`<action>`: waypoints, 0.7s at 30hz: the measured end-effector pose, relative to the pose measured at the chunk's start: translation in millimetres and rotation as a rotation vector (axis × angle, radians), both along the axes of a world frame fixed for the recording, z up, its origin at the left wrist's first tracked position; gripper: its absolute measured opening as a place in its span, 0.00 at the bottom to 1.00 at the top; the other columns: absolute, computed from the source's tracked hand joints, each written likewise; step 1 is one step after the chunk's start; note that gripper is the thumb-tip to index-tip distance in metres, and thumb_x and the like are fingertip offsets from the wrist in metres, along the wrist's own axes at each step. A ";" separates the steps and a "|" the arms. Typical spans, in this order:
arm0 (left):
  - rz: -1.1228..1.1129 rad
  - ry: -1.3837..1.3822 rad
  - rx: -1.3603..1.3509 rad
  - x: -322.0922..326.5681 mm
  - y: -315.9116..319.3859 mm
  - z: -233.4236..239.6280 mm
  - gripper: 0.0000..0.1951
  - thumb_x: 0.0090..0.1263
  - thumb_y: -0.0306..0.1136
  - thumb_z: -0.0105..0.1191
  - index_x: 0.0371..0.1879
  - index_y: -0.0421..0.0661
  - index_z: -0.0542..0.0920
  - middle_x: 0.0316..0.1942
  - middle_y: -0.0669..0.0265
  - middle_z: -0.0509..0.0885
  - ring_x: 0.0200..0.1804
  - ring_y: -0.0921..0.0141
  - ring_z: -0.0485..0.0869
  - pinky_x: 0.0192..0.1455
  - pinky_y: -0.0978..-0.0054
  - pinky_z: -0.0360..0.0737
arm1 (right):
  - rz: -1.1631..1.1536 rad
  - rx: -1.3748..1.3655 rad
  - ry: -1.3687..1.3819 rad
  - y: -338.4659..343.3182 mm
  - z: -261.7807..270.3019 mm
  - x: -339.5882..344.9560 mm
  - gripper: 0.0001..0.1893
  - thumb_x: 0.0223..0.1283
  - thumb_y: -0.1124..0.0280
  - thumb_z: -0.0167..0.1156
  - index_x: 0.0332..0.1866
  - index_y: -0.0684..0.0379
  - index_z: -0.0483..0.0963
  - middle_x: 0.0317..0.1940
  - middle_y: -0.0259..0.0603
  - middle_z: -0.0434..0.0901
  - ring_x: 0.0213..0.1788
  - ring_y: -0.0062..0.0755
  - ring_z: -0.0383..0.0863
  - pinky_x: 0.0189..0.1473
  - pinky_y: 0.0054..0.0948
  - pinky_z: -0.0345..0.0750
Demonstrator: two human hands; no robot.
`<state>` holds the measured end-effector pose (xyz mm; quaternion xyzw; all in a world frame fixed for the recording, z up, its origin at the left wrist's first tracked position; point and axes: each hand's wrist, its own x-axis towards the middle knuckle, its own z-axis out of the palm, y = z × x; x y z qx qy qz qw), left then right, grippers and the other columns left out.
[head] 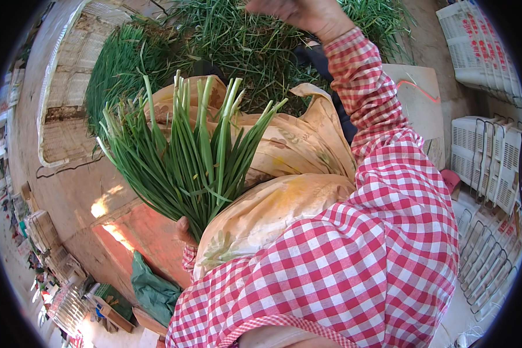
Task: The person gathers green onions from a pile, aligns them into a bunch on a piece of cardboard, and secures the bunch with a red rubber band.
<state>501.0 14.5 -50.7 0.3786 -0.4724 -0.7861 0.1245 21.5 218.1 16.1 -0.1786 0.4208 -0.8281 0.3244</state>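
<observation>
A thick bunch of long green stalks [187, 156], chives or a similar allium, fans out at the left of my lap. My left hand [184, 230] grips it low down, and the leaves and lap cloth hide most of the fingers. Pale cut-looking stem ends point up and away from me. My right hand [300, 17] is raised at the top edge of the view, over a heap of loose greens [252, 48]. Motion blurs it and the frame cuts off its fingertips; whether it holds anything cannot be seen. A stained cloth apron [282, 191] covers my lap.
A white plastic crate [67, 93] lies left of a neat pile of greens [117, 69]. Stacked white crates [483, 52] and more wire-handled crates [487, 156] stand at the right. A flat board [417, 100] lies before them. A green sack [152, 287] rests at the lower left.
</observation>
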 end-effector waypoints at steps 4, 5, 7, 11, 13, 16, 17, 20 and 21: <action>0.004 -0.008 -0.003 -3.9 0.4 0.1 0.12 0.58 0.35 0.55 0.36 0.41 0.76 0.37 0.69 0.78 0.38 0.73 0.75 0.47 0.72 0.73 | 0.330 1.192 0.666 21.7 -34.5 -5.8 0.22 0.59 0.55 0.57 0.43 0.69 0.73 0.33 0.45 0.77 0.37 0.37 0.78 0.45 0.30 0.77; 0.015 -0.009 -0.005 -2.7 0.7 1.6 0.12 0.58 0.34 0.55 0.37 0.40 0.76 0.37 0.69 0.79 0.39 0.73 0.75 0.47 0.72 0.73 | 0.484 1.587 0.963 17.3 -48.3 -4.5 0.25 0.56 0.54 0.60 0.44 0.71 0.73 0.38 0.51 0.81 0.43 0.42 0.82 0.50 0.30 0.77; 0.023 -0.002 0.014 -1.4 1.7 -1.3 0.13 0.57 0.34 0.56 0.38 0.40 0.76 0.38 0.69 0.79 0.40 0.72 0.75 0.48 0.72 0.73 | 0.654 0.967 0.677 10.4 -53.6 43.2 0.32 0.54 0.55 0.62 0.56 0.72 0.68 0.51 0.57 0.75 0.58 0.45 0.74 0.60 0.32 0.71; -0.039 -0.038 0.102 -6.3 4.0 -7.9 0.15 0.56 0.32 0.57 0.42 0.39 0.77 0.40 0.68 0.79 0.42 0.71 0.76 0.50 0.71 0.73 | 0.874 0.414 0.345 -22.4 -64.2 104.9 0.36 0.49 0.62 0.67 0.63 0.67 0.63 0.59 0.48 0.70 0.63 0.34 0.66 0.65 0.32 0.63; -0.107 -0.092 0.151 -7.8 7.9 -12.8 0.17 0.56 0.32 0.57 0.43 0.39 0.77 0.41 0.67 0.80 0.43 0.71 0.77 0.51 0.71 0.73 | 0.811 0.297 0.200 -24.8 -49.9 116.4 0.31 0.52 0.61 0.66 0.61 0.63 0.67 0.54 0.40 0.74 0.58 0.28 0.69 0.64 0.29 0.62; -0.129 0.052 0.203 -42.5 28.0 33.7 0.25 0.52 0.27 0.61 0.53 0.39 0.73 0.48 0.64 0.79 0.51 0.68 0.76 0.57 0.70 0.71 | 0.810 0.383 0.150 -19.3 -19.6 110.9 0.23 0.58 0.69 0.61 0.58 0.63 0.70 0.49 0.36 0.77 0.50 0.22 0.74 0.55 0.24 0.70; -0.148 0.036 0.147 -48.0 30.0 43.2 0.25 0.53 0.27 0.61 0.53 0.39 0.73 0.48 0.64 0.78 0.51 0.68 0.76 0.57 0.70 0.71 | 0.851 0.444 0.178 -15.3 -15.1 105.5 0.21 0.59 0.71 0.61 0.58 0.64 0.69 0.47 0.35 0.78 0.47 0.20 0.76 0.52 0.22 0.74; -0.192 -0.031 0.057 -58.1 34.9 52.5 0.25 0.53 0.26 0.64 0.52 0.40 0.73 0.47 0.65 0.78 0.49 0.70 0.76 0.55 0.71 0.72 | 0.887 0.560 0.339 -4.2 -5.7 85.9 0.13 0.58 0.68 0.60 0.44 0.65 0.79 0.31 0.32 0.82 0.32 0.13 0.77 0.37 0.18 0.74; -0.207 -0.040 0.065 -60.9 35.6 55.0 0.25 0.53 0.26 0.64 0.52 0.40 0.73 0.47 0.65 0.79 0.48 0.71 0.76 0.54 0.71 0.72 | 0.842 0.551 0.342 -1.1 -0.8 77.3 0.13 0.57 0.68 0.61 0.43 0.65 0.79 0.29 0.34 0.82 0.29 0.15 0.78 0.35 0.18 0.76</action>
